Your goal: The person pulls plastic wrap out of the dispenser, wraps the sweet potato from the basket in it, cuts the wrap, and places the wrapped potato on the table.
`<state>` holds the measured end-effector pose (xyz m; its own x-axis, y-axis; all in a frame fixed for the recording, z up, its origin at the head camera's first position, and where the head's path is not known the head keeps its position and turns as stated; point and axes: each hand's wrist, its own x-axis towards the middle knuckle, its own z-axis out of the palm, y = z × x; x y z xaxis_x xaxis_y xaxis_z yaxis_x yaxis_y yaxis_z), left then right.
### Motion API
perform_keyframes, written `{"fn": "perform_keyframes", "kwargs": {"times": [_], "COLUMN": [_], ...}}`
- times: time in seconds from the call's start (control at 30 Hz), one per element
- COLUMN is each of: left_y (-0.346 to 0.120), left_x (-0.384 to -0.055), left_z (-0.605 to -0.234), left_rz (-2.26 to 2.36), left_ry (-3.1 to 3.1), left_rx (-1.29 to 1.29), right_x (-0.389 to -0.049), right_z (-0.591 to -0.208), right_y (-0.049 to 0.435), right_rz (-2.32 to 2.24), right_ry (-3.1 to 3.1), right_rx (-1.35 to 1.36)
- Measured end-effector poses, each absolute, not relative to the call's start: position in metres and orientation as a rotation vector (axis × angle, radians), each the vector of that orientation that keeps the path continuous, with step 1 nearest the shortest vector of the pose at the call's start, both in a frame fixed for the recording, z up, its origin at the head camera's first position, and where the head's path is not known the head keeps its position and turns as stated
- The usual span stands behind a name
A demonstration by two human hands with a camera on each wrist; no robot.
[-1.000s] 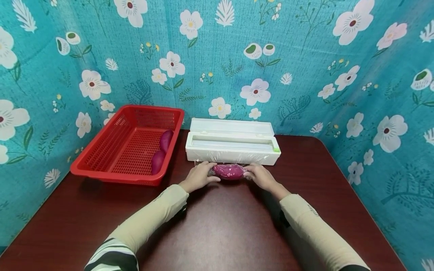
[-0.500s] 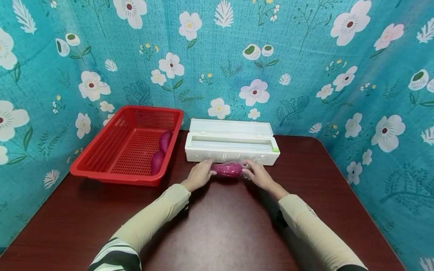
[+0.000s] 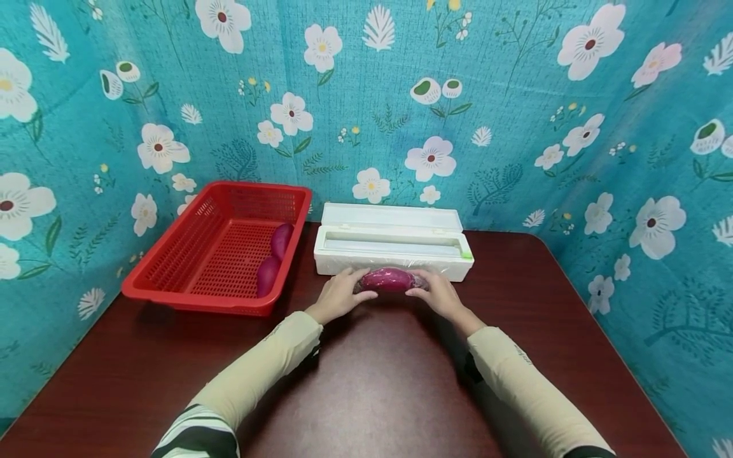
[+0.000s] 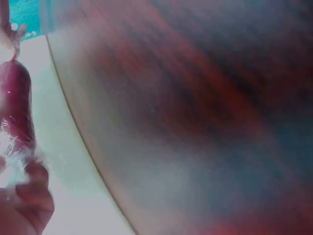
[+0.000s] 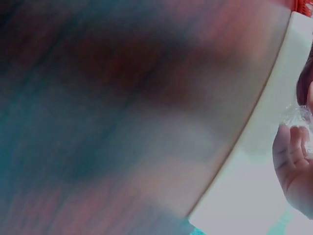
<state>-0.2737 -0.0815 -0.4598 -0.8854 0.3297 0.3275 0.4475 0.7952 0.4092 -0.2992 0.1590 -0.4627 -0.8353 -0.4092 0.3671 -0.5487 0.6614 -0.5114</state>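
Note:
A purple oblong vegetable (image 3: 387,279), wrapped in shiny cling film, lies crosswise between my two hands. Its left end is held by my left hand (image 3: 336,295), thumb on the near side and fingers on the far side. My right hand (image 3: 441,296) grips the other end in the same way, over crumpled film (image 5: 296,115). Just behind stands a white cling film dispenser (image 3: 395,259) with its lid (image 3: 392,216) raised and a roll inside. In the left wrist view, curled left fingers (image 4: 36,188) touch the bunched film at the vegetable's near end.
To the left, a red plastic basket (image 3: 197,298) holds two more purple vegetables (image 3: 280,240) along its right side. Everything stands on a dark reddish-brown table (image 3: 366,381). A blue-green floral curtain (image 3: 504,114) hangs behind and on both sides.
Both hands have raised the wrapped vegetable slightly toward the dispenser, and it now overlaps the dispenser's front. The thumbs have spread along its near side. Basket and dispenser stay put.

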Motion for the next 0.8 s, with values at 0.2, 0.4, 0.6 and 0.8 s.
{"fn": "perform_keyframes", "kwargs": {"times": [0.2,0.4,0.6,0.8], "left_y": [-0.079,-0.076,-0.076,-0.077], "left_x": [-0.276,-0.279,-0.280,-0.284], "left_z": [-0.456,-0.456,-0.456,-0.454], "left_rz": [-0.624,-0.697,-0.745,-0.738], "left_ry": [-2.667,-2.692,-2.694,-2.683], "left_rx": [-0.635,-0.597,-0.600,-0.584], "right_x": [-0.299,-0.302,-0.304,-0.306], "right_z": [-0.455,-0.454,-0.456,-0.460], "right_y": [0.158,0.160,0.159,0.156], "right_rz": [0.915,1.041,1.065,1.078], "right_ry": [-2.638,-2.660,-2.648,-2.630], "right_rx": [0.848,0.815,0.858,0.839]}}
